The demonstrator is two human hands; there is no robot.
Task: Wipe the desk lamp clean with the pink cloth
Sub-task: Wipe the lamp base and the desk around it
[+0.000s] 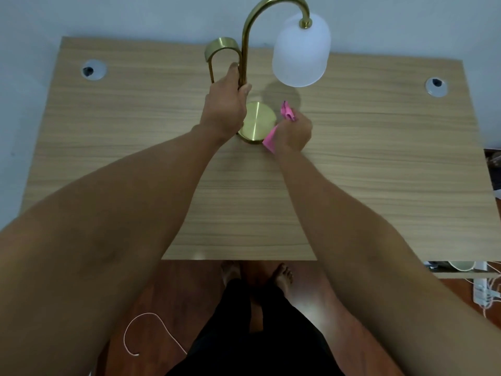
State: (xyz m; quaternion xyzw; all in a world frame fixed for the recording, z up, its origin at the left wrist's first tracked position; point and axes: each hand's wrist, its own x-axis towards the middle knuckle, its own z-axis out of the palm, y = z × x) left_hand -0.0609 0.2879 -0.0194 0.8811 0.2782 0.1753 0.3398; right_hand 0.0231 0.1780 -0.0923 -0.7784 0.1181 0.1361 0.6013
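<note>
The brass desk lamp with the curved gooseneck stem point(245, 44) stands toward the back middle of the pale wood-grain desk point(379, 158), its frosted white glass shade point(301, 50) hanging off the arch on the right. The person's left hand point(225, 107) is wrapped around the lower stem, fingers clamped on it, so it looks like they're steadying the lamp. The right hand point(294, 134) has its fingers bunched tight around the crumpled pink cloth point(271, 139), which pokes out above and below the fist, right up against the right edge of the round brushed-brass base point(257, 122).

So the step in hand reads as wiping the base, probably around its rim. Can't tell how much of the lamp is already done. The next move likely calls for sweeping the cloth around the disc while the left hand keeps the lamp from twisting or sliding, then working up the stem toward the shade. The glass shade wants a light touch, since it hangs free.

Containers: none really. There are two round cable grommets, the left desk grommet point(93, 69) and the right desk grommet point(436, 86), each with a dark opening; nothing visible inside.
</note>
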